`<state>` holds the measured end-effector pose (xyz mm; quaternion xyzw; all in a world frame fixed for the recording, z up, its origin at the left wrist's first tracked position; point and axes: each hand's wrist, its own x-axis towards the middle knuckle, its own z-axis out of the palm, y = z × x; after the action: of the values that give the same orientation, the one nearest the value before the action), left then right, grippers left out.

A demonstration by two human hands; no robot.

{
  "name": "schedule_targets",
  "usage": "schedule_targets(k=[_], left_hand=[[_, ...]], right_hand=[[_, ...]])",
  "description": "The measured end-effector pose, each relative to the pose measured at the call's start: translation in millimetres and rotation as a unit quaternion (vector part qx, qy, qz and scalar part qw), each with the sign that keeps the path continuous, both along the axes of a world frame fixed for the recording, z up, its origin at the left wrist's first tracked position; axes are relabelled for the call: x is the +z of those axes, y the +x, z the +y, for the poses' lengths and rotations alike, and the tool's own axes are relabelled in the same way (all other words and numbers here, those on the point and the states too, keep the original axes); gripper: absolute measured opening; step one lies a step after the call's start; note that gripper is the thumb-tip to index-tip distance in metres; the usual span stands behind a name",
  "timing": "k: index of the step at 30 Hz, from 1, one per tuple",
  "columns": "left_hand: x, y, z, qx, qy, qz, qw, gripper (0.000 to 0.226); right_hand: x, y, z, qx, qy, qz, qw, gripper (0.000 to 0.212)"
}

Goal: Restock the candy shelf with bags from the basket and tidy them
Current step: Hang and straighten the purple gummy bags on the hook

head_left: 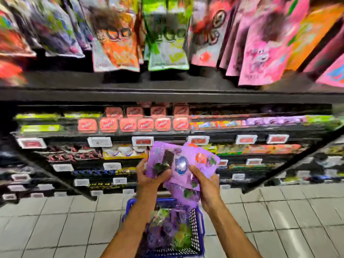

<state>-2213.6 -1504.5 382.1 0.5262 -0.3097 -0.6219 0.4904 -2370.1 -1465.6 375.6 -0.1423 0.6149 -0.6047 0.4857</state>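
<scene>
At 6 o'clock, nearest, a blue basket [200, 229] sits on the tiled floor [55, 220], holding purple and green candy bags [167, 231]. Both bare forearms rise over it from the lower edge, converging toward the centre. The left hand [149, 176] curls its fingers around the 8 o'clock corner of a bundle of purple bags [183, 164], thumb on top. The right hand [206, 183] grasps the same bundle at its 4 o'clock side. The bundle is held above the basket, in front of the lower shelves. Beyond, toward 12 o'clock, price tags [142, 140] line the shelf edges under red packs [128, 124]. Farthest up hang orange [117, 47], green [167, 43] and pink bags [260, 53], blurred.
</scene>
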Motion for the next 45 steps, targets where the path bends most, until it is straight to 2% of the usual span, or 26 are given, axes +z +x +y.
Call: schedule_targets(k=[2,3,6,8,10,12,14,16,17,20,23,26,29,33,35,42,45], left_hand=[[36,10,-7,-0.046,-0.047,-0.015,0.998,0.103],[53,16,-12,-0.075,-0.073,-0.024,0.994,0.103],[99,25,-27,-0.118,-0.130,-0.070,0.982,0.063],[128,27,-37,-0.141,-0.182,-0.139,0.963,0.057],[155,27,-45,-0.207,-0.241,-0.203,0.926,0.048],[180,30,-49,-0.264,-0.266,-0.253,0.892,0.037],[196,33,-51,-0.286,-0.288,-0.294,0.865,0.026],[206,35,-49,-0.292,-0.301,-0.275,0.865,0.026],[211,35,-47,-0.283,-0.297,-0.244,0.879,0.025],[225,30,-41,-0.228,-0.259,-0.110,0.932,0.012],[243,20,-43,-0.187,-0.260,-0.018,0.947,0.015],[264,6,-49,-0.175,-0.292,-0.011,0.940,0.016],[286,-11,-56,-0.169,-0.332,-0.016,0.928,0.015],[316,-36,-65,-0.149,-0.373,-0.025,0.915,0.016],[332,-50,-71,-0.140,-0.387,-0.018,0.911,0.018],[380,-101,-99,-0.107,-0.450,-0.040,0.886,0.019],[393,-120,-110,-0.091,-0.454,-0.043,0.886,0.018]], right_hand=[[33,-12,-3,0.023,-0.023,0.045,0.998,0.028],[49,-18,-3,0.038,-0.038,0.065,0.996,0.028],[96,-32,-7,0.087,-0.064,0.127,0.986,0.031],[124,-36,-8,0.119,-0.081,0.146,0.979,0.032],[151,-36,-11,0.150,-0.100,0.170,0.969,0.034],[177,-34,-12,0.163,-0.113,0.190,0.961,0.041],[201,-32,-14,0.149,-0.134,0.203,0.958,0.039],[223,-31,-15,0.104,-0.169,0.185,0.962,0.029],[233,-30,-14,0.079,-0.190,0.162,0.965,0.025],[262,-30,-13,0.019,-0.240,0.107,0.965,0.034],[287,-36,-9,-0.010,-0.265,0.107,0.958,0.033],[308,-45,-5,-0.009,-0.269,0.136,0.953,0.016],[328,-59,-3,-0.006,-0.302,0.169,0.938,0.011],[353,-85,-7,-0.016,-0.314,0.171,0.934,0.043],[367,-97,-11,-0.010,-0.306,0.165,0.937,0.049],[418,-154,-47,0.041,-0.345,0.146,0.926,0.017],[432,-177,-65,0.057,-0.358,0.122,0.924,0.008]])
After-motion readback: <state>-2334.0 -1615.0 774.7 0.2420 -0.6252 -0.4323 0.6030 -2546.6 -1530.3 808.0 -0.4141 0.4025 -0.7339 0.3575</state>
